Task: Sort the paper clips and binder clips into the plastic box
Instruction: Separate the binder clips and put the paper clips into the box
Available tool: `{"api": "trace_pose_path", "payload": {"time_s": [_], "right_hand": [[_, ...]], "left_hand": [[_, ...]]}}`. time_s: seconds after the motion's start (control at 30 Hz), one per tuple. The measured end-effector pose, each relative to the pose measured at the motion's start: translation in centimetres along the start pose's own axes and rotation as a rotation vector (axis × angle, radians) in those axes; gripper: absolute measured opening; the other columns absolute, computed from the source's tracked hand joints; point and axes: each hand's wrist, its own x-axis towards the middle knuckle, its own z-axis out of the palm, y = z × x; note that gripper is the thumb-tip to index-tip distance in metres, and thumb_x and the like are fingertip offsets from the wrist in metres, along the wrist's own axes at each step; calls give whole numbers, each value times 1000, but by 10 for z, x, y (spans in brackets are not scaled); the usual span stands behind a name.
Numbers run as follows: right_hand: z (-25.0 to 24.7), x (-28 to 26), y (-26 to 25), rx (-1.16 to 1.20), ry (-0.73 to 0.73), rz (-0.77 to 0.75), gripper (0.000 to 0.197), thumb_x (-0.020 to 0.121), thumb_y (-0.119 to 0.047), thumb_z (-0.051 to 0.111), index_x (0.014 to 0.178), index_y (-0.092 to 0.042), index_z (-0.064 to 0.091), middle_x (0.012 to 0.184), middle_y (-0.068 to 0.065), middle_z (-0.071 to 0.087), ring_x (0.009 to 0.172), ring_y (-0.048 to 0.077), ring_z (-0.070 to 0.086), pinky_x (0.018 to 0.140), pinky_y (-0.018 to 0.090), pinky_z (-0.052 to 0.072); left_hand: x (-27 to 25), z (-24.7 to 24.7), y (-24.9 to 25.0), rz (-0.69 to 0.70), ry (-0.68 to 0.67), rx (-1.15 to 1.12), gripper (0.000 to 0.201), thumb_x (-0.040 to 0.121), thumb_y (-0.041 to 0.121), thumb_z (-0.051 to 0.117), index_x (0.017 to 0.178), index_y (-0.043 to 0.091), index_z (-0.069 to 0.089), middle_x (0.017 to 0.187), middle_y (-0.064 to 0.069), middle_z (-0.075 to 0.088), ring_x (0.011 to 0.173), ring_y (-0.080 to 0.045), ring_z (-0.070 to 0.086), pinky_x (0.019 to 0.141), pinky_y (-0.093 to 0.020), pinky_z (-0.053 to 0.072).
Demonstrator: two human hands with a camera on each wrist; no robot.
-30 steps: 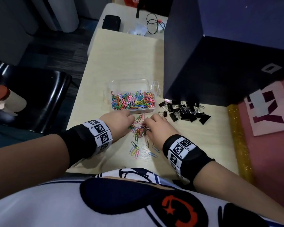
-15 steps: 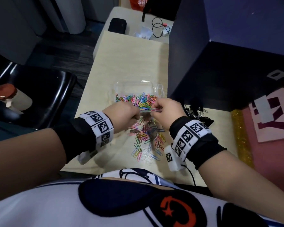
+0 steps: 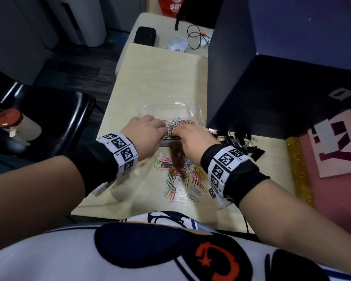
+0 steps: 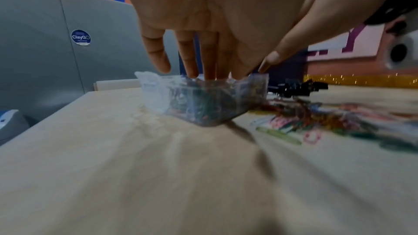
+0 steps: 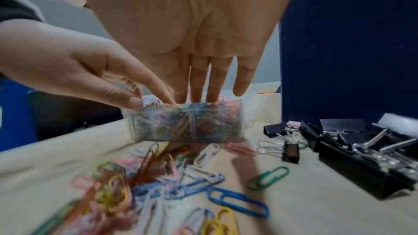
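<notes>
A clear plastic box [image 3: 170,109] [image 4: 203,103] [image 5: 185,122] sits on the pale table, part filled with coloured paper clips [image 3: 179,122]. My left hand [image 3: 146,134] [image 4: 214,71] and right hand [image 3: 193,138] [image 5: 203,92] hang side by side over the box. Their straight fingers point down into the clips and grip nothing. More loose paper clips [image 3: 180,175] [image 5: 158,185] lie scattered just in front of the box. A heap of black binder clips [image 3: 241,145] [image 5: 361,149] lies to the right of the box.
A tall dark blue box [image 3: 272,78] stands right behind the binder clips. A pink board [image 3: 342,149] and a gold glitter strip [image 3: 298,169] lie at the right. A black chair [image 3: 49,122] with a red-capped bottle [image 3: 14,126] is at the left. A black case [image 3: 144,35] is on the far table.
Both hands rose from the loose pile with pinched paper clips and moved forward over the box. Their fingers have since straightened into the box.
</notes>
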Motion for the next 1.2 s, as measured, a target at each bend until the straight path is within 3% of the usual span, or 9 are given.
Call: {"api": "trace_pose_path", "payload": {"time_s": [0.17, 0.3, 0.43, 0.5, 0.57, 0.67, 0.87, 1.07, 1.2], "right_hand": [[0, -6, 9, -124, -17, 22, 58, 81, -1, 48, 133, -26, 49, 140, -3, 43, 128, 25, 40, 105, 43, 36], [-1, -20, 11, 110, 205, 50, 32, 89, -8, 46, 116, -20, 57, 123, 3, 48, 115, 24, 45, 97, 34, 40], [6, -35, 17, 73, 26, 149, 22, 93, -16, 44, 111, -19, 57, 118, 4, 51, 106, 22, 53, 92, 34, 45], [17, -39, 19, 62, -40, 135, 34, 94, -16, 44, 127, -20, 51, 131, 3, 47, 119, 22, 47, 101, 36, 41], [29, -42, 16, 52, -88, 71, 49, 95, -17, 43, 143, -22, 36, 147, 1, 35, 134, 24, 33, 111, 39, 32], [42, -49, 7, -45, -122, 25, 54, 94, -12, 42, 145, -22, 31, 152, 1, 26, 139, 27, 22, 112, 40, 27], [34, -59, 5, -20, -167, 73, 39, 93, -19, 47, 132, -23, 47, 133, 4, 41, 124, 28, 39, 103, 43, 39], [20, -73, 2, -104, -301, 433, 94, 64, -33, 84, 135, -18, 24, 131, 13, 28, 114, 35, 51, 84, 39, 47], [32, -74, 1, -21, -269, 442, 84, 65, -25, 84, 129, -17, 29, 127, 11, 27, 101, 34, 60, 78, 36, 50]], "left_hand": [[-5, 4, -10, 14, -16, 68, 33, 92, 36, 44, 121, 26, 57, 131, 8, 53, 122, -21, 44, 89, -40, 39], [-8, -1, -4, 78, 56, 30, 30, 83, 33, 51, 105, 20, 66, 111, -3, 63, 101, -31, 58, 77, -41, 46], [-13, 7, 8, 241, 30, -1, 33, 77, 29, 41, 91, 13, 66, 89, -9, 62, 76, -32, 60, 61, -39, 53], [-16, 14, 17, 275, -21, -36, 34, 80, 27, 40, 96, 11, 64, 94, -11, 61, 80, -33, 61, 65, -41, 56], [-19, 21, 25, 229, -104, -53, 37, 87, 28, 43, 117, 12, 58, 116, -10, 56, 103, -32, 57, 84, -42, 53], [-22, 28, 25, 183, -201, -6, 50, 94, 30, 42, 142, 17, 35, 143, -5, 38, 129, -26, 39, 105, -37, 39], [-24, 32, 23, 222, -257, 32, 45, 92, 39, 42, 135, 23, 41, 135, -1, 43, 119, -24, 43, 97, -39, 44], [-28, 30, 32, 164, -359, -3, 109, 58, 81, 57, 143, 21, 25, 131, -3, 34, 118, -24, 37, 100, -42, 43], [-30, 33, 48, 134, -359, 56, 101, 56, 71, 69, 134, 18, 32, 126, -5, 34, 113, -26, 37, 91, -42, 48]]}}
